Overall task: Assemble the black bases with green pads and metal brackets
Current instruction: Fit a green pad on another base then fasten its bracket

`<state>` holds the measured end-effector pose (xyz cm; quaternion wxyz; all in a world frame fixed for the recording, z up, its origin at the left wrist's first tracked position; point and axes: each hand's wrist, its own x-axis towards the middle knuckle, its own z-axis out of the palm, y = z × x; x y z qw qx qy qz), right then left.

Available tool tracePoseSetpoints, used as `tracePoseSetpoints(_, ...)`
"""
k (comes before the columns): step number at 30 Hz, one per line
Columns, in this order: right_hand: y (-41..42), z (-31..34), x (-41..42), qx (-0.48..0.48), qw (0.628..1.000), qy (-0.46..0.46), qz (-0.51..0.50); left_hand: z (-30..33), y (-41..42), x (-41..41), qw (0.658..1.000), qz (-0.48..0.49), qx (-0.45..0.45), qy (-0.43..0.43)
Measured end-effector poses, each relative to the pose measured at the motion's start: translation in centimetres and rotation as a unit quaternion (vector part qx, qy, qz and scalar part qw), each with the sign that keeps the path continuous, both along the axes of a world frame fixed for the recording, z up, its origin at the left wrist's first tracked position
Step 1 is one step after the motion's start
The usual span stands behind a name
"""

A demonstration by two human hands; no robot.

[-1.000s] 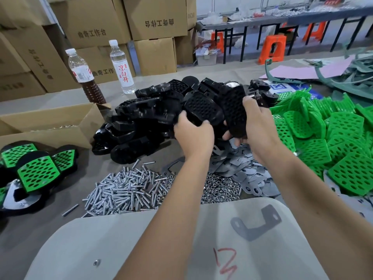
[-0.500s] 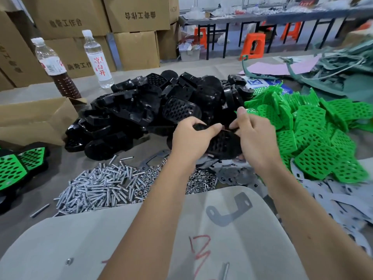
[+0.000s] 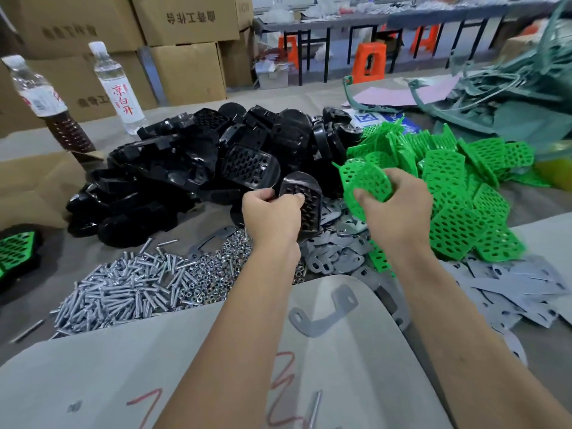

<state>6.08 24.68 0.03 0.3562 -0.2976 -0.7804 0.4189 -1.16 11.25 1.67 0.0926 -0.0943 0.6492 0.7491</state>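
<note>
1. Grey-covered worktable (image 3: 526, 209) strewn with parts, cardboard boxes (image 3: 185, 66) stacked beyond its far edge, orange stools (image 3: 370, 61) farther back.
2. Left hand (image 3: 272, 216): fingers and thumb curled round a black base (image 3: 301, 201), held on edge with its perforated face showing, just in front of the black-base pile (image 3: 198, 168).
3. Right hand (image 3: 394, 209): fingers curled round a green pad (image 3: 365, 181), lifted clear of the table, just right of the held black base and not touching it.
4. Directly below both hands: a heap of flat grey metal brackets (image 3: 337, 252), spreading away to the right of the held base along the near table edge.
5. Right of the held base: loose green pads (image 3: 458, 193) piled thickly, some flat, some standing on edge.
6. Below and left of the held base: small nuts (image 3: 216, 261), then a heap of silver bolts (image 3: 123, 292).
7. Nearer than the held base: a pale board (image 3: 371, 366) with red scribbles, one bent bracket (image 3: 325, 314) lying on it.
8. Far left of the held base: an assembled base with green pad (image 3: 15, 252) fitted, partly cut off by the frame edge.
9. Behind and left of the black-base pile: two plastic bottles, one dark-filled (image 3: 49, 103), one clear (image 3: 116, 88), both upright.
10. Far right, beyond the green pads: a tangle of dull green plastic strips (image 3: 510, 88) and a pink sheet (image 3: 402, 94).
</note>
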Motion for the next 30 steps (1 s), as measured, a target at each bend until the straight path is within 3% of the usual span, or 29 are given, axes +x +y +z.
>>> tracePoseSetpoints(2,-0.3,0.3,-0.2,-0.134,0.987,0.079,0.05,0.3,-0.8,0.2,1.0,-0.02,0.007,-0.009)
tracePoseSetpoints(4,-1.6,0.6,-0.6,-0.271,0.945,0.134,0.123,0.6,-1.9,0.5,0.999,-0.03,-0.006,-0.017)
tracePoseSetpoints(8,-5.1,0.8,-1.8,-0.385,0.885,0.156,0.211,-0.3,-4.8,0.3,1.0,-0.004,-0.008,-0.003)
tracePoseSetpoints(17,-12.2,-0.7,-3.1,-0.358,0.883,0.156,0.261,-2.3,-11.8,-1.0,0.979,0.125,-0.094,0.128)
tracePoseSetpoints(23,-13.0,-1.3,-3.0,-0.335,0.877,0.192,0.286,-2.8,-13.4,-1.0,0.991,0.1,-0.043,0.079)
tracePoseSetpoints(30,-13.2,-1.7,-2.8,-0.307,0.881,0.198,0.301,-2.5,-13.5,-0.4,0.994,0.055,0.031,0.09)
